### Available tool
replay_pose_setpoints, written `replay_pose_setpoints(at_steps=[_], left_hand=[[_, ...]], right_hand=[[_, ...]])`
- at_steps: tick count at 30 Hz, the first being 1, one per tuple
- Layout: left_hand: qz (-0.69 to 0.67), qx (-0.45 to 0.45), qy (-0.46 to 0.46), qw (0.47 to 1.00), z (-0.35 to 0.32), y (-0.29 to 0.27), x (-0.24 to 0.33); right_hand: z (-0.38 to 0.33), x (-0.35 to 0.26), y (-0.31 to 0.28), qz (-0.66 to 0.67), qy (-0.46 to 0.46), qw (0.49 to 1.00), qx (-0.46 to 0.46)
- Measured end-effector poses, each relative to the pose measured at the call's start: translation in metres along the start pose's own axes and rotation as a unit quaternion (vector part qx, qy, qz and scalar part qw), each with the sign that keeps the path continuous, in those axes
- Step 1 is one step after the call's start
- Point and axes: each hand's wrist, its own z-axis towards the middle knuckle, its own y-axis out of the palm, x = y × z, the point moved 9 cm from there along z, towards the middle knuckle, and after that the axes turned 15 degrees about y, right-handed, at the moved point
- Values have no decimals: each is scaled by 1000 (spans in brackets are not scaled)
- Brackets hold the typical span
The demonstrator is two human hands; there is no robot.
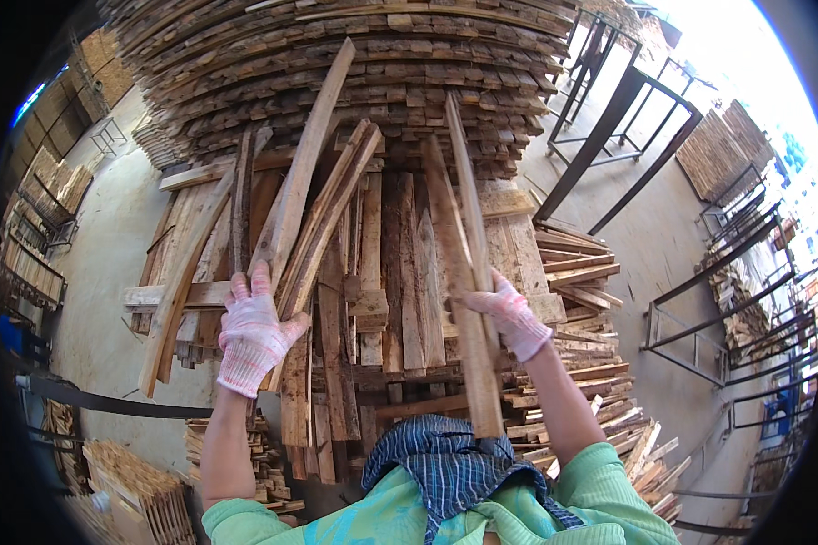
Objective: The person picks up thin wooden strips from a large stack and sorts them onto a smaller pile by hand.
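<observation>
My left hand [256, 331], in a white and pink knit glove, grips a bunch of rough wooden slats from above, thumb spread to the right. A pale slat [311, 159] and a darker pair of slats [329, 218] slant up and away from it; the fingertips are partly hidden. My gloved right hand [511, 318] is closed around the right side of two long slats [468, 336], slightly blurred, whose near end points toward my body. Between the hands, loose slats [409, 282] lie side by side on a pile.
A tall stack of layered slats [354, 82] stands behind the pile. More slats [582, 363] are heaped at right, near dark metal frames [618, 136]. At left, a dark bar [109, 397] crosses above the concrete floor [109, 272]. A bundled stack [136, 495] stands at lower left.
</observation>
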Motion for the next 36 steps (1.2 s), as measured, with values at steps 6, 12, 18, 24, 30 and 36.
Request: replay_pose_setpoints(at_steps=[6, 12, 18, 24, 30, 36], left_hand=[[33, 38, 7, 999, -1, 1, -7], [-35, 106, 68, 991, 8, 6, -6], [192, 171, 36, 966, -11, 7, 18], [212, 60, -43, 975, 2, 9, 52], [-111, 88, 20, 990, -22, -31, 63], [-524, 42, -69, 848, -56, 8, 162]], right_hand=[[56, 5, -94, -459, 106, 827, 308], [88, 29, -129, -489, 22, 785, 380], [60, 35, -120, -382, 140, 836, 368], [87, 32, -105, -583, 57, 680, 442], [98, 16, -92, -531, 160, 773, 308], [125, 29, -176, -331, 48, 920, 204]])
